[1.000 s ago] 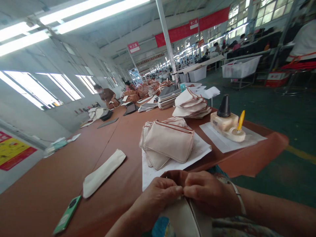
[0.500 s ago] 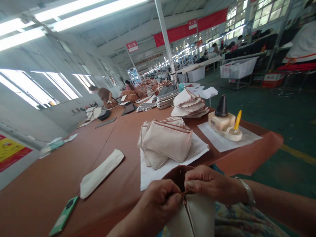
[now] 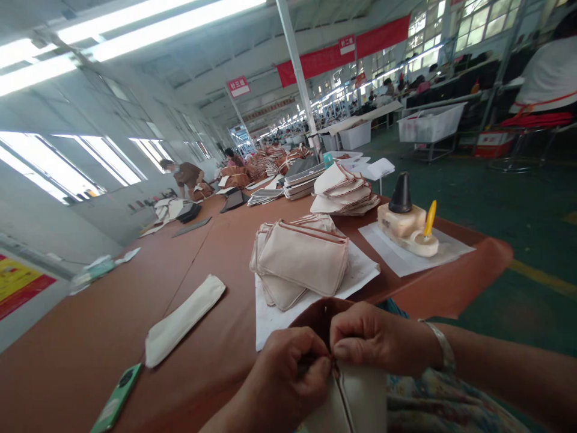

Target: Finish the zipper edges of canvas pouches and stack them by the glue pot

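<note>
Head: L hand [image 3: 288, 382], R [image 3: 378, 337] pinch pouch [image 3: 360, 400]

Pouch stack [image 3: 302, 260] on a paper sheet [image 3: 360, 273], left of a cone-topped block [image 3: 400, 220]

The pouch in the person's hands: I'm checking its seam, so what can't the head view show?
Head view, top edge of the cream fabric pouch: hidden by the left hand and right hand.
Head view, pouch's lower end: cut off by the bottom edge.
Head view, brown material: partly hidden by the hands.
</note>
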Available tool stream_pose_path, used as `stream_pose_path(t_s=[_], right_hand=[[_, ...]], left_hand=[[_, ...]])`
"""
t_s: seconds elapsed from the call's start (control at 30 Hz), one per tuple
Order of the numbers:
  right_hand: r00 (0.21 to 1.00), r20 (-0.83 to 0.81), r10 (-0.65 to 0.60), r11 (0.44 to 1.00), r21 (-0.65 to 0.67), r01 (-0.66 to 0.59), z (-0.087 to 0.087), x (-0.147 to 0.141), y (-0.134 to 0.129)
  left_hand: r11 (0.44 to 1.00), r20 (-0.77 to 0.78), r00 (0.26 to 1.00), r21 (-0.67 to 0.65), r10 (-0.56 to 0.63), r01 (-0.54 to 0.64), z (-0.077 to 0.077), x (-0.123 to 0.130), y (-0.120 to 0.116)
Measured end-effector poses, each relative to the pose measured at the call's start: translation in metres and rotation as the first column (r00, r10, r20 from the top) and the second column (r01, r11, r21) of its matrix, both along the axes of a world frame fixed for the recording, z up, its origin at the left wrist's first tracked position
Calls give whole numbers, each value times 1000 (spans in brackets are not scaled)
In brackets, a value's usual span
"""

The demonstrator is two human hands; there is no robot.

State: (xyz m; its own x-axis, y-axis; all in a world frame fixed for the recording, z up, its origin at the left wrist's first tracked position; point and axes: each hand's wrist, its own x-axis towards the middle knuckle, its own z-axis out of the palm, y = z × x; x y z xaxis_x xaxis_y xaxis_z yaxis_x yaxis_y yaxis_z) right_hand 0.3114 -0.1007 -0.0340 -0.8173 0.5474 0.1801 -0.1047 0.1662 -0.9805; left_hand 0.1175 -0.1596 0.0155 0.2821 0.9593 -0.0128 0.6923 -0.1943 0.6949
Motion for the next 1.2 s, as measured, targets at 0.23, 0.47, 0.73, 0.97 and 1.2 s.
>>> stream_pose_path(t_s=[0.23,0.47,0.73,0.97,1.2], right_hand=[[997,-57,44,999,11,-44,-8,6,2],[991,62,121,992,27,-122,9,5,14],[992,74,98,976,189,-110,-5,3,14],[988,105,114,937,319,-142,5,6,16],[982,139,127,969,192,-153,11,5,15]], left_hand=[[997,48,999,-69,-14,18,1,-1,-5],[999,33,999,-31,-15,16,3,1,-4],[914,320,947,-382,-9,138,13,-25,2],[861,344,931,-503,125,70,9,-30,8],[849,363,921,-523,145,73,3,-32,9]])
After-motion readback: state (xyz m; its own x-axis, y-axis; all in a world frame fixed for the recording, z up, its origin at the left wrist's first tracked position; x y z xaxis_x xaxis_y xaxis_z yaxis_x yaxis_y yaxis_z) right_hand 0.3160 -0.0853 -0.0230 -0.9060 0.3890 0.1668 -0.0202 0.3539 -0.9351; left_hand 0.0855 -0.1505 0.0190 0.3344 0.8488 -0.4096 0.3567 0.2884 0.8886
